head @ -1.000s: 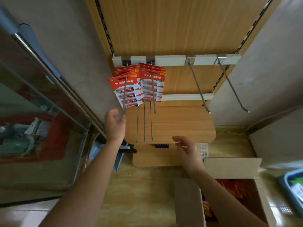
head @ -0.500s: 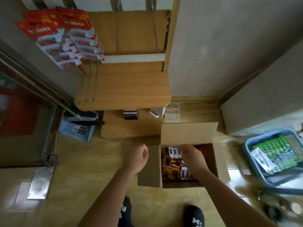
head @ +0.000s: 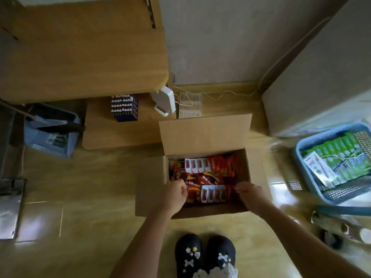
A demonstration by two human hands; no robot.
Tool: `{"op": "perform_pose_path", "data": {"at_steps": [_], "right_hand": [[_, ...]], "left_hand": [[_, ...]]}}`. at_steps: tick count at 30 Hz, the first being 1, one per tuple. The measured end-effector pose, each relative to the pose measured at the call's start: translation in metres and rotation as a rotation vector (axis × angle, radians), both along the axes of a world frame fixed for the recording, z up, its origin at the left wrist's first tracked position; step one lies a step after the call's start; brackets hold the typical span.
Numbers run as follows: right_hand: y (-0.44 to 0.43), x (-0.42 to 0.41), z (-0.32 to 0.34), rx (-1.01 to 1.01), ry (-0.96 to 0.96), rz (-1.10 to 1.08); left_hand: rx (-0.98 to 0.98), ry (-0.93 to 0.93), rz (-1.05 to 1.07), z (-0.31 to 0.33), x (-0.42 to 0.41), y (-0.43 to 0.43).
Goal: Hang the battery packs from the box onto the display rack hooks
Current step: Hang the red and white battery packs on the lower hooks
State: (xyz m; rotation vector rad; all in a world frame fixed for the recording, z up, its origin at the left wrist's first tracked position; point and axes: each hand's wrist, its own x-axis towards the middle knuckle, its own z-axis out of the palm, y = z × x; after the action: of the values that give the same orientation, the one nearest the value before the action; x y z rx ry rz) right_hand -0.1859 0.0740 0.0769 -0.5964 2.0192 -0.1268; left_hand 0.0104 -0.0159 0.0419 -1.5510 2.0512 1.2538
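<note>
While both hands reach into the box, the battery packs lie heaped inside

As the person stands over it, the cardboard box (head: 204, 135) sits open on the tiled floor (head: 90, 197), its far flap raised and its left flap folded outward. Red battery packs (head: 218, 169) fill the bottom in a loose heap, overlapping at different angles. Two of them show their clear blisters. The far pack (head: 197, 165) lies by the far wall, and the near pack (head: 213, 194) lies between the two hands.

The left hand (head: 174, 194) is inside the box by its left wall, knuckles up. Its fingers (head: 181, 187) are curled in over the heap, and I cannot tell whether they pinch a pack. The right hand (head: 252, 192) is at the right side of the box. Its fingers (head: 240, 187) are curled at the red end of the near pack, just beside it or touching it, but I cannot tell whether they grip it.

Black shoes (head: 204, 255) with pale charms stand just on the person's side of the box. Beyond the box, a low wooden shelf (head: 120, 135) carries a block of loose batteries (head: 124, 107) and a white device (head: 164, 101) with thin cords. A wider wooden shelf (head: 80, 57) sits above it. A blue dustpan (head: 50, 137) lies on the floor to the left. A blue basket (head: 303, 149) of green packets stands to the right, well apart from the box.
</note>
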Motion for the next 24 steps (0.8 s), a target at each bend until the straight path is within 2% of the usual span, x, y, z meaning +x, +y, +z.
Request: {"op": "perform_pose_path", "data": {"at_steps": [5,9,13,17,21,24], "right_hand": [[-0.002,-0.011,-0.095,0.065,0.066,0.235],[-0.007,-0.021,-0.17,0.092,0.097,0.424],[-0.015,-0.021,-0.226,0.223,0.193,0.645],[-0.019,-0.018,-0.255,0.309,0.363,0.814],[-0.019,-0.017,-0.26,0.295,0.423,0.835],[-0.017,-0.017,-0.251,0.288,0.451,0.841]], "left_hand": [[-0.092,0.005,-0.011,-0.092,-0.021,-0.013],[-0.189,-0.057,-0.107,-0.154,-0.043,-0.033],[-0.254,-0.043,-0.185,-0.204,-0.069,-0.048],[-0.238,-0.1,-0.337,-0.246,-0.085,-0.048],[-0.3,-0.223,-0.458,-0.262,-0.087,-0.04],[-0.267,-0.266,-0.476,-0.259,-0.085,-0.042]]}}
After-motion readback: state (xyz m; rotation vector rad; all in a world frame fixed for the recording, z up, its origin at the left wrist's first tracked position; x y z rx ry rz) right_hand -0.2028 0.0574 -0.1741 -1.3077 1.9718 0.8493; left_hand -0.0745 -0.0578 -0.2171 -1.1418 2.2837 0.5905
